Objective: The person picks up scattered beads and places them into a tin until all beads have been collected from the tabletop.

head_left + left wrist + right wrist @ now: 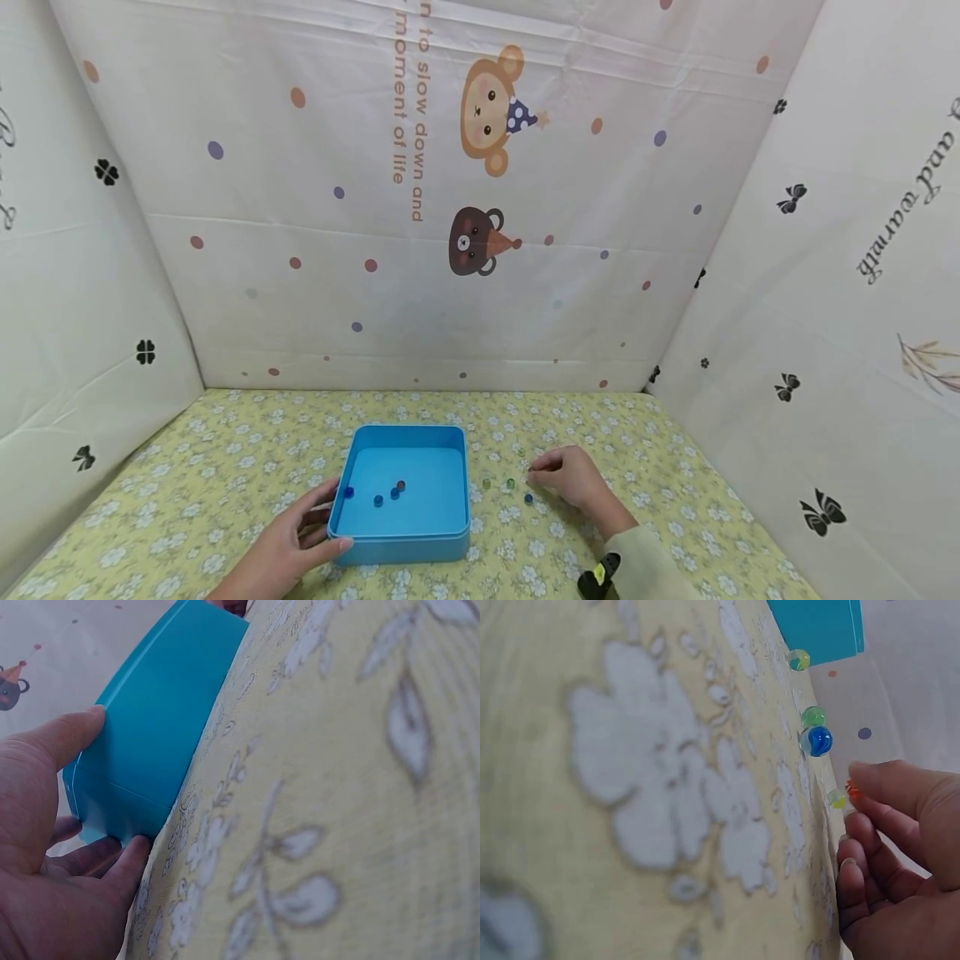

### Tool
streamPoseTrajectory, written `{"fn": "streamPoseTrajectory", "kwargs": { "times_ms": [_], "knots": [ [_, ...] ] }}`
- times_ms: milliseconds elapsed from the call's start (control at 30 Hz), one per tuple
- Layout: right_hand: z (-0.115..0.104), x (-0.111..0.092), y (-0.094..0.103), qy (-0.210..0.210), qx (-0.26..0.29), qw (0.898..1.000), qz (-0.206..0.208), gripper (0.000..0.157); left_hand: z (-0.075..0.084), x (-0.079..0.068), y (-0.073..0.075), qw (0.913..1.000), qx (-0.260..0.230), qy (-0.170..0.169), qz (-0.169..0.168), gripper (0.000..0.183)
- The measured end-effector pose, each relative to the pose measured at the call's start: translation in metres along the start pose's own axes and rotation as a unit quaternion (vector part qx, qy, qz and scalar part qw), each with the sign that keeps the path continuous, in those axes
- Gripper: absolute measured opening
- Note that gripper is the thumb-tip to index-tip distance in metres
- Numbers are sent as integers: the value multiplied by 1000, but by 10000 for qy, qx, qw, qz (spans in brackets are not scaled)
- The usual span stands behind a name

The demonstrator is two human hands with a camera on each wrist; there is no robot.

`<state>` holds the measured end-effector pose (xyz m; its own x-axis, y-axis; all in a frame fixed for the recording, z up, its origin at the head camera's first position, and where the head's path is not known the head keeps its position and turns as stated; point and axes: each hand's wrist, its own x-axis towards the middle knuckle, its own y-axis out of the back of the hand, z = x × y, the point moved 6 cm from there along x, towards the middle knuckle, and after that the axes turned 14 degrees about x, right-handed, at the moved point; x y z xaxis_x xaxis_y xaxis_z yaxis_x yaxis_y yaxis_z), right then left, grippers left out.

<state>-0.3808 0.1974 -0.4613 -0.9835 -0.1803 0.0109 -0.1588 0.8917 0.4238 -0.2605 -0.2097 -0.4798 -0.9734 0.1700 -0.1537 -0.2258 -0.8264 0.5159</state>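
L hand (pixel 283 542) grips the near-left corner of the blue box (pixel 405 550), thumb spread from fingers, & R hand (pixel 567 478), out to the box's R, has thumb and forefinger almost closed w/ an orange marble (pixel 853 789) pinched btwn tips. Blue marble (pixel 528 498) & green marble (pixel 511 483) lie loose on the counter (pixel 600 425) just L of R hand; a knuckle brush could prob. roll them, & an off-centre pinch might drop the orange one.
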Motion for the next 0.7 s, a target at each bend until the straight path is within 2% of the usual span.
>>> {"fn": "streamPoseTrajectory", "kwargs": {
  "times_ms": [367,600,700],
  "knots": [
    [4,-1,0,-218,650,9976,-53,30,0,0,0,10000,-30,-24,6,94],
    [-2,-2,-8,-124,1280,9917,-77,38,-2,0,0,10000,-45,-27,-22,94],
    [-7,-4,-11,-14,1280,9918,-62,37,-2,1,0,10000,-33,-3,-16,94]
  ]
}}
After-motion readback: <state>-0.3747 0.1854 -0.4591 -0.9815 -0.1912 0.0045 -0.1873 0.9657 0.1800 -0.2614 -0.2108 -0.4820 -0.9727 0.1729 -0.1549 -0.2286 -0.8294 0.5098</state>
